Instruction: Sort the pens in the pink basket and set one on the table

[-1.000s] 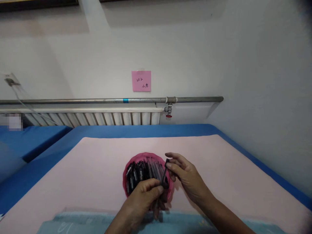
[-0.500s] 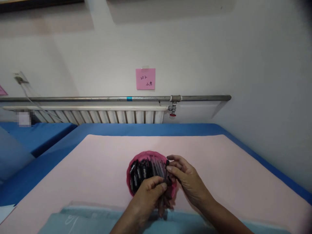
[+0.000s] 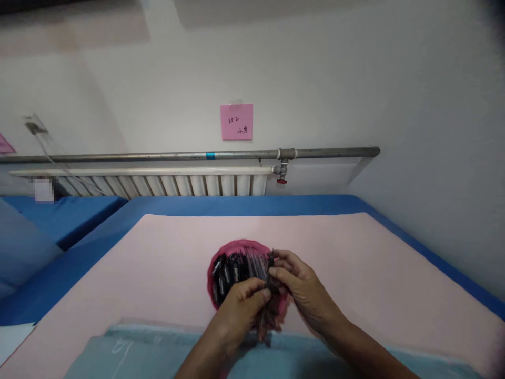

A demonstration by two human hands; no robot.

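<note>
A round pink basket (image 3: 241,243) holds black pen caps (image 3: 223,279) on its left side and several clear pen barrels (image 3: 255,263) toward the right. Above its right part, both my hands are closed on one pen (image 3: 270,263), which stands nearly upright with its dark tip end up. My left hand (image 3: 246,302) pinches it low between thumb and forefinger. With thumb and fingers, my right hand (image 3: 298,281) grips the upper dark part. Reddish-brown, blurred pieces (image 3: 265,318) show below my fingers; I cannot make out what they are.
A pale pink sheet (image 3: 165,273) covers the blue-edged table (image 3: 244,205). Light blue cloth (image 3: 130,350) lies along the near edge. Behind the table run a radiator (image 3: 197,184) and a metal pipe (image 3: 165,157) with a red-handled valve (image 3: 281,181). A pink note (image 3: 236,122) hangs on the wall.
The view has tilted slightly down. Both hands stay together over the basket's right side, still on the pen; the upper dark end now shows a thin pointed tip.
</note>
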